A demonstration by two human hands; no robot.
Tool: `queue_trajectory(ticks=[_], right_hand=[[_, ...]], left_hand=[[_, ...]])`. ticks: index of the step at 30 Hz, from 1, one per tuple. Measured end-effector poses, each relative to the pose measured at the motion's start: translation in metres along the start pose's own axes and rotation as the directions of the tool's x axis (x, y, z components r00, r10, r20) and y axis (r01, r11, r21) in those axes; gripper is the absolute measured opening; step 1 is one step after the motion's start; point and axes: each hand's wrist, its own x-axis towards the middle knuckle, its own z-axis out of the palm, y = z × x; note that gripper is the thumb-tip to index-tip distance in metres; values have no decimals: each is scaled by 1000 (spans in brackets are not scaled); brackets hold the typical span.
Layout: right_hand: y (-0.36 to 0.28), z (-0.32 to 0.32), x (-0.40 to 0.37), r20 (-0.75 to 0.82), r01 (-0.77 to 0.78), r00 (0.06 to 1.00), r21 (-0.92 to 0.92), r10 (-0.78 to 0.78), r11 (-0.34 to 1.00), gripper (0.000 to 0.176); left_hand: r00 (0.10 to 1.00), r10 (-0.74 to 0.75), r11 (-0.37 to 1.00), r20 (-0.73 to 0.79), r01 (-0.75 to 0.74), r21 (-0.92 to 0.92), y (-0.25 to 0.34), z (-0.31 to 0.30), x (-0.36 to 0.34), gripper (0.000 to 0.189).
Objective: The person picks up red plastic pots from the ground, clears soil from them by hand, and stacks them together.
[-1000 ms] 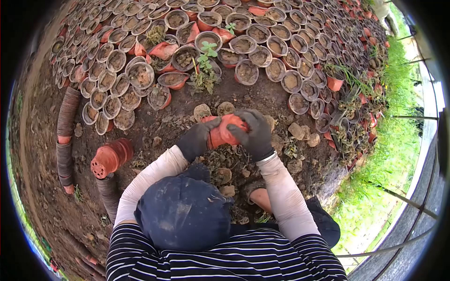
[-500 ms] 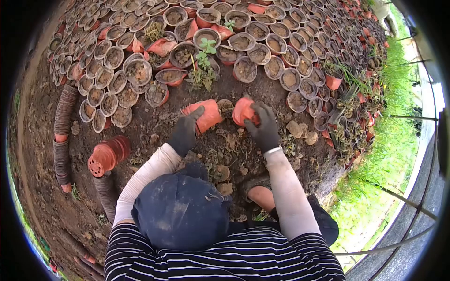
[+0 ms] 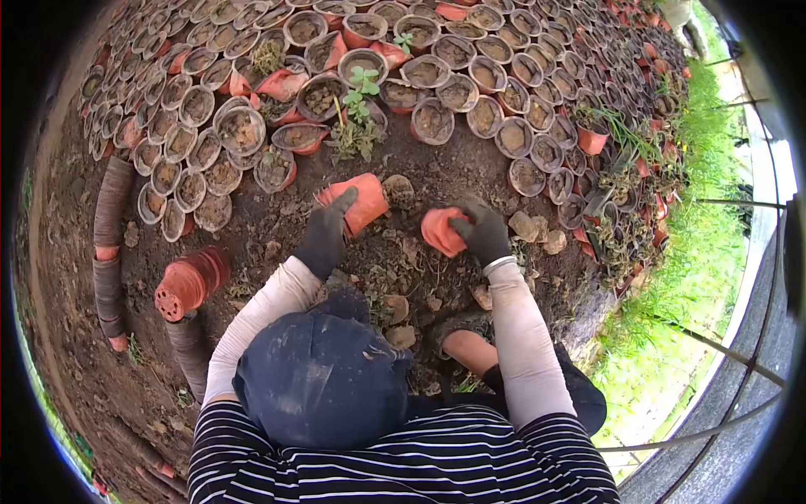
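Orange-red plastic: one tilted pot (image 3: 368,204) in the left hand (image 3: 323,239), one creased pot (image 3: 440,233) in the right hand (image 3: 484,233), both hands dark-gloved.

Low over brown soil (image 3: 403,273), the two well apart: the left smooth-sided, ragged at its outer rim, with fingers curled round the wall, any nested layers impossible to tell; the right crumpled, between closed thumb and fingers. Toward the left, one lying red pot stack (image 3: 197,279), with holes in its base. Ahead, two leafy seedlings (image 3: 363,76) among soil-filled pots (image 3: 432,122) too numerous for counting.
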Motion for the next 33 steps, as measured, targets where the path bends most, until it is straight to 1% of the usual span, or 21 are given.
queue_trajectory(ticks=[1,2,3,4,6,8,11,12,14,15,18,19,20,22,23,24,26,27,28,30,33], right_hand=[[-3,-6,3,-103,94,991,115,-82,989,36],[-12,-13,5,-199,201,967,216,-159,955,35],[-20,-15,-4,-280,289,938,316,-202,904,35],[-52,-35,-13,-294,270,941,342,-170,900,31],[-29,-22,-9,-298,182,949,259,-101,949,30],[-20,-21,7,-317,103,947,161,-48,981,31],[-26,-25,8,-300,49,952,336,58,940,31],[-4,-20,12,-313,148,939,-3,-142,989,30],[-24,-28,18,-365,148,929,228,-57,962,29],[-34,-26,8,-351,120,936,348,10,930,29],[-64,-11,8,-266,147,963,663,47,734,26],[-69,-4,9,-234,148,971,738,45,658,25],[-73,2,9,-192,104,980,741,61,663,26],[-80,21,11,-297,202,955,663,5,720,26],[-79,29,11,-348,249,937,620,-23,744,25],[-71,33,13,-237,170,971,629,-21,759,39],[-88,28,6,-257,270,960,725,-115,633,62],[-95,28,2,-272,314,949,766,-160,561,74],[-96,29,0,-216,287,956,833,-199,473,84],[-97,31,-5,-116,203,950,935,-290,290,106],[-105,32,-8,-128,215,937,945,-326,247,114]], left_hand=[[988,-154,951,-29,140,-276,19,9,7,42],[949,-314,805,-22,254,-536,28,15,11,42],[987,-156,961,-27,146,-234,19,10,4,43],[999,-8,996,34,5,92,13,0,-4,44],[975,146,849,168,-211,484,9,-6,-2,45],[967,165,724,196,-254,642,27,-3,0,45],[995,64,919,77,-89,384,46,7,-6,42],[903,409,694,130,-401,598,22,1,-5,38],[966,257,894,28,-249,372,36,9,8,36],[991,131,964,-5,-126,235,41,15,-2,36],[978,120,833,172,-193,519,61,15,-4,33],[963,147,846,224,-240,476,60,18,-2,33],[947,175,858,270,-281,430,58,22,-1,33],[943,135,926,302,-229,301,60,29,-2,33],[951,68,967,300,-137,214,69,32,-2,33],[953,34,990,301,-73,120,64,32,-2,34],[954,-1,997,299,25,-78,39,34,3,35],[948,-47,962,314,127,-240,22,32,4,38],[940,-92,892,328,225,-393,24,32,7,41],[867,-225,506,444,494,-707,30,31,8,51],[832,-300,220,467,537,-815,54,36,5,54]])
